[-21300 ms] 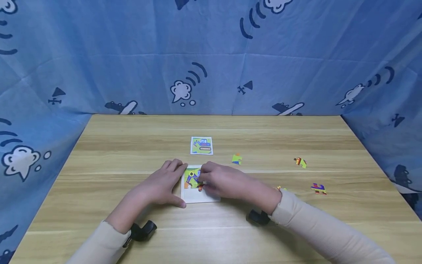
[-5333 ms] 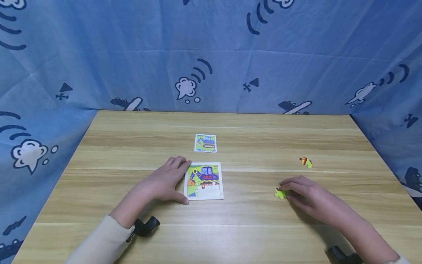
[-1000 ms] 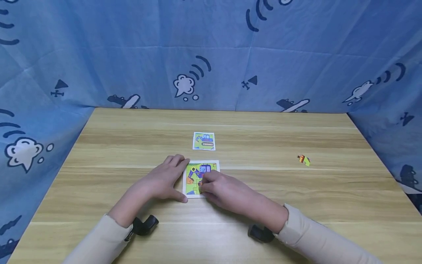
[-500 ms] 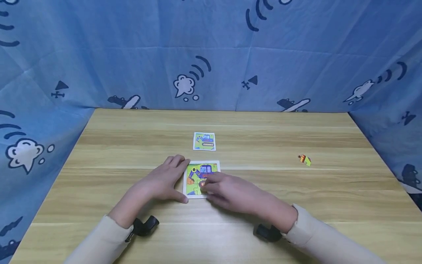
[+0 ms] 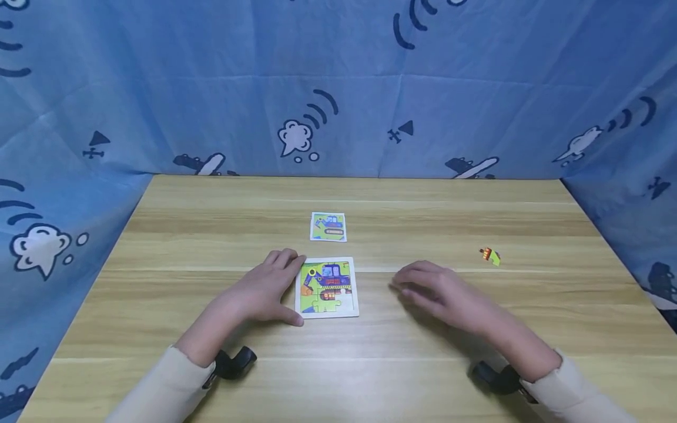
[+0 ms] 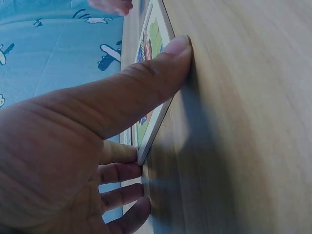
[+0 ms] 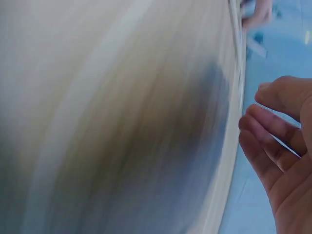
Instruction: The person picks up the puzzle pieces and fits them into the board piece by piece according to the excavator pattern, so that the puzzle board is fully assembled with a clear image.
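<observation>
A square jigsaw puzzle in a white frame (image 5: pixel 355 294) lies flat on the table, its picture a blue and purple digger. A white gap shows at its lower right corner. My left hand (image 5: pixel 264 291) rests along the frame's left side, thumb at the near corner and fingers at the far one. In the left wrist view the thumb (image 6: pixel 146 78) lies straight over the frame's edge. To the right of the puzzle, my right hand (image 5: pixel 444 294) hovers over the table with relaxed fingers and nothing between them. Farther right lies a loose red, yellow and green puzzle piece (image 5: pixel 490 256).
Behind the puzzle lies a small picture card (image 5: pixel 328 227) of the same digger. The wooden table (image 5: pixel 238 223) ends at a blue patterned cloth (image 5: pixel 349 88) at the back and sides.
Since half a second ago, my right hand has let go over the puzzle and moved right. The green piece it held 5.3 s ago now sits in the lower middle. My left hand stays put.
</observation>
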`<state>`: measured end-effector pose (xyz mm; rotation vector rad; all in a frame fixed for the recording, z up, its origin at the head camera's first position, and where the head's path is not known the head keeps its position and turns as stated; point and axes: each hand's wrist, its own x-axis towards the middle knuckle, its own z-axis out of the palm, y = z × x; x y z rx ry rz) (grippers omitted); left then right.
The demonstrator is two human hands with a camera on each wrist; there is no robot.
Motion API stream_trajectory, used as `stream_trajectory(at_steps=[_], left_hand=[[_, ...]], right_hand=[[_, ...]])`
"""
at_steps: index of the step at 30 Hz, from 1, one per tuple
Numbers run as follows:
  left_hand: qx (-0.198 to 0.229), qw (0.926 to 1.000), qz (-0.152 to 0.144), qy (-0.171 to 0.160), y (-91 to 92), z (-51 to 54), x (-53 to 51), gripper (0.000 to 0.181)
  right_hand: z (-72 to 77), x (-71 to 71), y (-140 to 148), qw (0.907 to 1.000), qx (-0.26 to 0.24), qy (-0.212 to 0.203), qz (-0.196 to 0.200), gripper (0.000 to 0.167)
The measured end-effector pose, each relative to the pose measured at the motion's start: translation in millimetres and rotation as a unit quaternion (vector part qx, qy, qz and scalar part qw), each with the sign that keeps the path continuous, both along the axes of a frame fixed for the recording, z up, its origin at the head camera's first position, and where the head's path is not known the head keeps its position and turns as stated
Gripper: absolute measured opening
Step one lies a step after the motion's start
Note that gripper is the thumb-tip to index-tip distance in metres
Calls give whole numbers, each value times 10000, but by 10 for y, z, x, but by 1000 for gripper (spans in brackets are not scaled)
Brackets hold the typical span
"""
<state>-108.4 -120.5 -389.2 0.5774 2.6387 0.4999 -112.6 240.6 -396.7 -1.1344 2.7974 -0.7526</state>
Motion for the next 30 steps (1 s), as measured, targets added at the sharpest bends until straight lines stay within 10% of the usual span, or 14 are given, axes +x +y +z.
stream_trajectory(at_steps=[6,14,30], left_hand=[[-42,10000,47,-13,-5,-3,1,116],[-37,9999,106,-57,11,-18,6,116],[-45,9999,88,-25,11,-29,-6,117]], right_hand=[[-75,-135,612,9931,127,822,-828,27],[-137,-264,1280,9764,483,859,-1920,28],[-105,-385,1491,9795,951,480,-1708,36]])
